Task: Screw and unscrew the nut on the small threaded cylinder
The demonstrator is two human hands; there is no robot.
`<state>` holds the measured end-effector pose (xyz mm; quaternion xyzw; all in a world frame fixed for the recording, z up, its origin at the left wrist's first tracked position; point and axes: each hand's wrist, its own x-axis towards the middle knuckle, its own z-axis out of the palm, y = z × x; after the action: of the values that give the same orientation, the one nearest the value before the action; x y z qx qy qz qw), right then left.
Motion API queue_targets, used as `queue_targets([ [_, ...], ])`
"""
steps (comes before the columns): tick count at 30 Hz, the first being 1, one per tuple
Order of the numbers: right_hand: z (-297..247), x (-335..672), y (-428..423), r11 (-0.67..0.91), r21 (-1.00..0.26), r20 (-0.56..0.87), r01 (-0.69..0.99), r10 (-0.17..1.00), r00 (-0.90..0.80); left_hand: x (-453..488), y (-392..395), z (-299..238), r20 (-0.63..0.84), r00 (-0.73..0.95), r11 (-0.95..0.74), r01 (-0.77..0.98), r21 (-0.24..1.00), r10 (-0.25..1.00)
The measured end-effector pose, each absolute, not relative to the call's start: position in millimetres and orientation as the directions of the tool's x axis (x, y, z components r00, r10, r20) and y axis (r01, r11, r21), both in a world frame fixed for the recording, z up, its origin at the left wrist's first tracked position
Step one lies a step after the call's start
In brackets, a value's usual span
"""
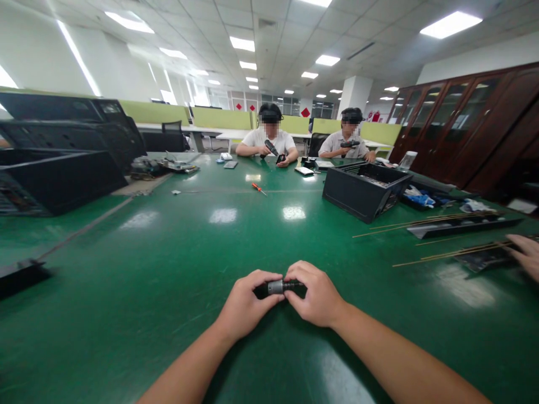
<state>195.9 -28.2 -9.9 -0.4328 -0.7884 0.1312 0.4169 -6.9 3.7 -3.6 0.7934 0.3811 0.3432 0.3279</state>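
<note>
Both hands meet over the green table (177, 314), near its front. My left hand (246, 300) is closed round the dark left end of a small cylindrical tool part with a silver-grey collar (275, 287). My right hand (315, 294) grips the same piece at its black, ridged right end, thumb and fingers bent round it. The part lies level, pointing left to right, just above or on the tabletop; which of these I cannot tell. Fingers hide both of its ends, and its exact kind does not show.
An orange-handled screwdriver (257, 188) lies farther off. A black computer case (353, 193) stands right, beside thin brown rods (446, 255) and another person's hand (526, 255). More cases (63, 179) are at left. Two people (269, 137) sit opposite with power drivers.
</note>
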Motion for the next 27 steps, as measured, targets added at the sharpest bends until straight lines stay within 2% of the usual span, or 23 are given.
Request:
queue_targets([
  [10,-13.1,198.5,-24.0,0.633,-0.583,0.583,0.509,0.763,-0.281,-7.9,4.4,-6.6,0.313,0.459,-0.508,0.400,0.763,0.831],
  [27,-10.6,199.1,-24.9,0.621,-0.606,0.582,0.498,0.772,-0.254,-8.5,3.8,-3.6,0.294,0.436,-0.476,0.400,0.783,0.851],
])
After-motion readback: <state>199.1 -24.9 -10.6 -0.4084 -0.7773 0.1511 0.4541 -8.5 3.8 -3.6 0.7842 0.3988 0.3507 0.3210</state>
